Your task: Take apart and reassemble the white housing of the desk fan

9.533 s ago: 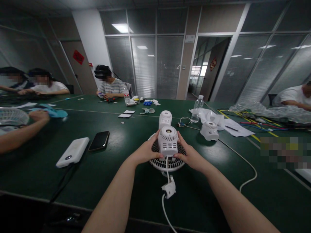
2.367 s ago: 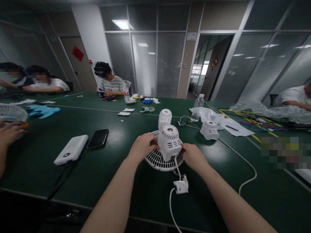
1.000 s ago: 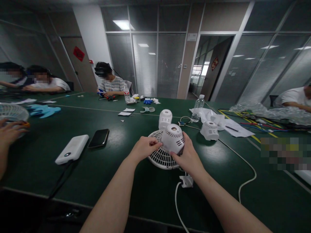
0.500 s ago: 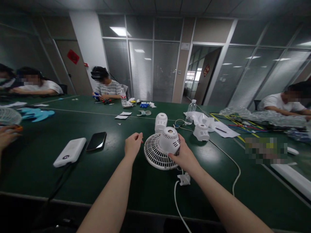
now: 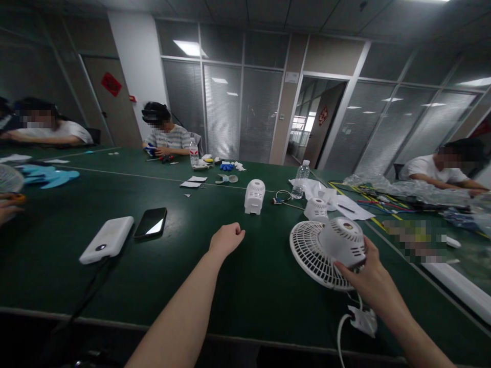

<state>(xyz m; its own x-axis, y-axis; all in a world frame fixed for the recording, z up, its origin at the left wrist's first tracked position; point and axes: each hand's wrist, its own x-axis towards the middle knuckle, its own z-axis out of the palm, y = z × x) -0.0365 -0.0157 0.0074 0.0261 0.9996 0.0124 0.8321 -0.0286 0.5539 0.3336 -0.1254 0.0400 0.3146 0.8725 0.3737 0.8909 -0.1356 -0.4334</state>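
Note:
My right hand [image 5: 370,268] grips the white motor housing [image 5: 341,241] of a small fan, thumb on the near side and fingers round the right. Beneath the housing sits its round slotted grille [image 5: 309,250], tilted a little over the table. A white cord with a white plastic piece [image 5: 362,320] hangs from the fan's near side. My left hand [image 5: 227,239] is closed above the table, left of the fan; whatever its fingers hold, if anything, is hidden. Beyond it a white vented cover [image 5: 255,197] stands upright. Another vented white housing [image 5: 316,209] stands behind the fan.
On the left lie a white power bank [image 5: 107,240] and a phone [image 5: 151,223]. Farther back are a water bottle [image 5: 300,180], crumpled paper and small clear fan blades [image 5: 226,179]. Cables and plastic wrap [image 5: 406,185] lie at the right. Several people sit around the green table [image 5: 245,291].
My right hand has carried the fan to the right and nearer to me, with its cord trailing along. My left hand has shifted slightly right, with its fingers still closed.

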